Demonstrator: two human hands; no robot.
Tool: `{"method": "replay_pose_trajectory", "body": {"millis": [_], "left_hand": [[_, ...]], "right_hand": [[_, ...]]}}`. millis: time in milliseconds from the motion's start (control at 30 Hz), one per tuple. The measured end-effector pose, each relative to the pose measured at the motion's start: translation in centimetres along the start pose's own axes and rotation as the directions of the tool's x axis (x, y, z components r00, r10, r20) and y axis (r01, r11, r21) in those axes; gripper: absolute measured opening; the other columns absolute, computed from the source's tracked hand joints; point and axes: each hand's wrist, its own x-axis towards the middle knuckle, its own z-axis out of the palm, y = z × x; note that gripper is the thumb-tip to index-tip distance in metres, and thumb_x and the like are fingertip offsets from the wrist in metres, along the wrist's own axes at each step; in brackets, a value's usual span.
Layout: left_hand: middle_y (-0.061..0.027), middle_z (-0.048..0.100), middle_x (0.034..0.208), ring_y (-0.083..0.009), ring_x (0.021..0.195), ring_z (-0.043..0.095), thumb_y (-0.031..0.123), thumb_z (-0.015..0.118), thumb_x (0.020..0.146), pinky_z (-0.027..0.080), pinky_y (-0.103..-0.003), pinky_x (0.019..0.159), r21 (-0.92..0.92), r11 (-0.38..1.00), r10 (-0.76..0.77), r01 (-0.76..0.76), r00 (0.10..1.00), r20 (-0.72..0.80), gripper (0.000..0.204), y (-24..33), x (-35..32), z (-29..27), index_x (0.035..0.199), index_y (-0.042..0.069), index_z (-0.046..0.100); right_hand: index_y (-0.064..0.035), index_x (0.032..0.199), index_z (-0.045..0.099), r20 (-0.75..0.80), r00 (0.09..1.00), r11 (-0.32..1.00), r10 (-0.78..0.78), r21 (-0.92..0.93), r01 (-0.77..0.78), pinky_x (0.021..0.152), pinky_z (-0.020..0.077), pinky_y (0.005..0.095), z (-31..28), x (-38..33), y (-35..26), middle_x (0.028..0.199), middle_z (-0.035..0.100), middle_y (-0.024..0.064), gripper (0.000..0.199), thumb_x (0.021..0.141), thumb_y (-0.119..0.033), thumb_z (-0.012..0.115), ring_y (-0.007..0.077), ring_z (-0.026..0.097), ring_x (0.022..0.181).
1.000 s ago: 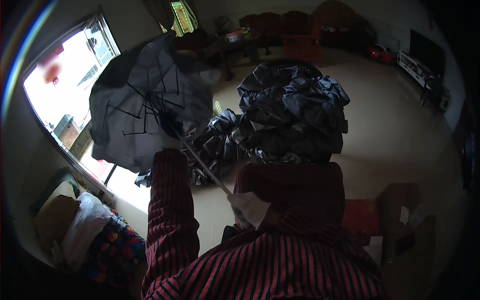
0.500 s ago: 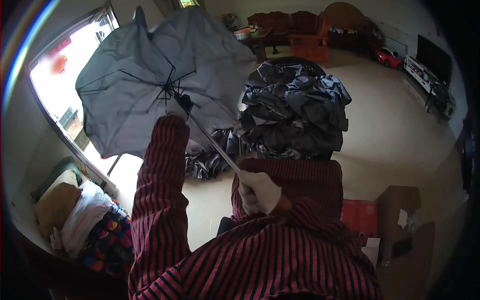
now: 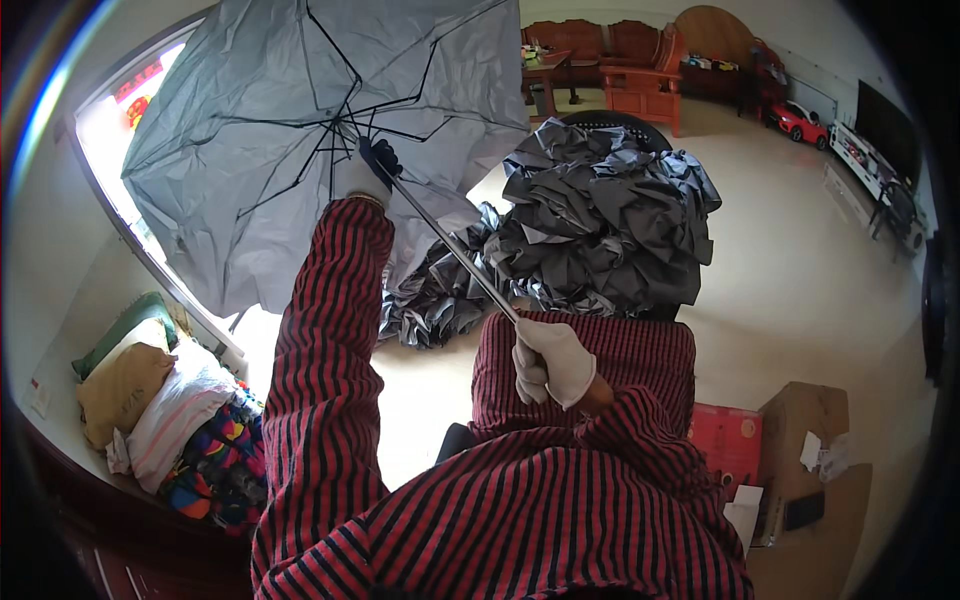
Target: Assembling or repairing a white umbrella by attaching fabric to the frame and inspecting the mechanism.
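You're in a home's living room doing piecework: beyond the heap of grey umbrella covers (image 3: 610,225) stand wooden armchairs (image 3: 640,70), a television (image 3: 885,130) to their right, folded bedding (image 3: 160,410) well left.

Free room and obstacles about the hands. Just beyond the fingers of the left hand (image 3: 368,172), the open grey canopy (image 3: 300,130) and its dark ribs (image 3: 330,110) close off the space ahead and to either side. The metal shaft (image 3: 450,250) runs from those fingers back to the right hand (image 3: 548,362). Ahead of the right fingers, a heap of grey folded umbrellas (image 3: 605,220) blocks the way. Right of them, pale floor (image 3: 800,260) lies open. Cardboard boxes (image 3: 800,450) stand behind and to the right.
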Motion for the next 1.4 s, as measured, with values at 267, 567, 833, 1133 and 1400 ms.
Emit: {"method": "replay_pose_trajectory", "body": {"millis": [267,567,833,1133,1400], "left_hand": [[0.0007,0.047,0.059,-0.0171,0.049,0.044,0.046,0.042,0.094,0.038,-0.034,0.052,0.007,0.999,0.032,-0.033,0.998,0.047,0.038,1.4,2.3,-2.2,0.079,0.012,0.053],[0.0028,0.042,0.058,-0.014,0.048,0.039,0.046,0.041,0.096,0.031,-0.029,0.051,-0.06,0.994,0.101,-0.094,0.985,0.138,0.037,4.5,0.3,-2.3,0.082,0.014,0.052],[-0.0057,0.066,0.088,-0.0223,0.083,0.062,0.047,0.047,0.094,0.049,-0.04,0.075,-0.089,0.996,0.022,0.013,0.925,0.38,0.04,5.3,2.8,-6.2,0.093,0.01,0.061],[-0.0037,0.056,0.074,-0.021,0.065,0.055,0.04,0.042,0.096,0.045,-0.031,0.058,-0.063,0.994,0.096,-0.088,0.986,0.139,0.034,6.5,5.2,-7.5,0.089,0.01,0.057],[-0.0035,0.055,0.073,-0.0171,0.063,0.052,0.043,0.048,0.095,0.043,-0.031,0.057,-0.09,0.995,0.093,-0.053,0.844,0.528,0.038,4.9,-0.5,-3.6,0.088,0.007,0.057]], "right_hand": [[-0.0103,0.062,0.042,0.088,0.995,0.998,0.044,0.041,-0.048,0.038,0.0385,0.0314,0.6,-0.7,1.1,0.046,0.037,0.0016,0.039,0.095,-0.03,0.042,0.0141,0.035,0.033],[-0.009,0.061,0.042,0.029,0.998,0.995,0.064,-0.077,-0.061,0.035,0.0315,0.0284,2.1,-1.4,0.8,0.046,0.036,0.0017,0.037,0.095,-0.024,0.042,0.0118,0.033,0.033],[-0.0095,0.061,0.047,0.009,0.998,0.991,0.069,-0.112,-0.068,0.031,0.0304,0.0277,-0.9,1.8,3.9,0.045,0.041,0.0015,0.042,0.097,-0.031,0.047,0.0131,0.04,0.032],[-0.006,0.067,0.047,0.227,0.97,0.997,0.083,-0.017,-0.082,0.03,0.0319,0.0246,1.0,-0.6,2.4,0.049,0.043,-0.0003,0.038,0.096,-0.032,0.046,0.0085,0.043,0.035],[-0.0067,0.069,0.05,0.212,0.977,0.993,0.007,-0.115,0.017,0.031,0.0325,0.023,-2.2,1.2,4.9,0.049,0.046,0.0,0.036,0.098,-0.027,0.046,0.0083,0.045,0.036]]}}
